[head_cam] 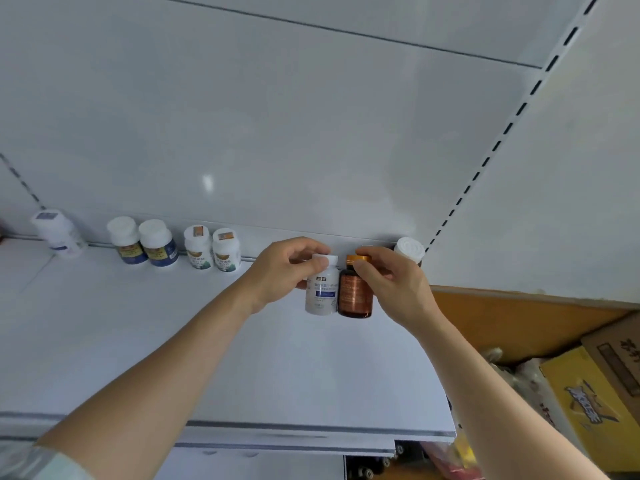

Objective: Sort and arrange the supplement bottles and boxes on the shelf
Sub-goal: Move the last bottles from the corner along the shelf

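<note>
My left hand [287,268] grips the cap of a white bottle with a blue label [322,292]. Right beside it, touching, stands an amber bottle with a gold cap [355,294], and my right hand [391,282] holds it by the cap. Both bottles stand upright on the white shelf [173,341], a little in front of the back wall. Behind my right hand a white-capped bottle [410,250] sits in the shelf's back right corner, mostly hidden.
Along the back wall stand two blue-labelled bottles [143,245], two green-labelled bottles [213,249] and one white bottle [57,232] far left. To the right, below the shelf, are a yellow carton [588,403] and brown cardboard boxes [620,351].
</note>
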Available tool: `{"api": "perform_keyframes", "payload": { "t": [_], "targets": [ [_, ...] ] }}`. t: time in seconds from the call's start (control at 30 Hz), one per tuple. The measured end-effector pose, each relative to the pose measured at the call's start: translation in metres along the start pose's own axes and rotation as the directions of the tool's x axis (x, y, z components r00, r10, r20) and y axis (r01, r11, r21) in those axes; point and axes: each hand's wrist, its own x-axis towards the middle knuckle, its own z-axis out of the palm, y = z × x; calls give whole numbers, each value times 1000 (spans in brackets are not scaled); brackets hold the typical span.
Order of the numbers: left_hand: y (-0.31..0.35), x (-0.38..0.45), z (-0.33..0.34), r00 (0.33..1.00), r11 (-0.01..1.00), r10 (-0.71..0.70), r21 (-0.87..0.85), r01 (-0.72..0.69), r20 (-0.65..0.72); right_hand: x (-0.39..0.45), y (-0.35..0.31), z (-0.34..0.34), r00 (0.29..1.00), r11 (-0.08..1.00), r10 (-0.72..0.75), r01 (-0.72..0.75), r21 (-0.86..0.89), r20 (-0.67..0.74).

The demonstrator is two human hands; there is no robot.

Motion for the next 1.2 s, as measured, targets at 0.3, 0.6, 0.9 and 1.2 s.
{"api": "perform_keyframes", "payload": {
  "t": [0.3,0.6,0.9,1.2],
  "targets": [
    [7,-47,-14,975,998,-68,-24,64,-209,5,-15,23,979,991,-128,120,55,160],
    [2,-115,-41,904,995,-101,-27,99,-415,-12,-45,69,916,968,-249,228,101,315],
    [-5,-182,-103,856,996,-86,-29,83,-509,-43,-93,138,879,955,-292,291,63,376],
    [-12,-248,-208,854,996,-36,49,71,-519,-86,-162,233,878,945,-327,314,96,350]
  ]
}}
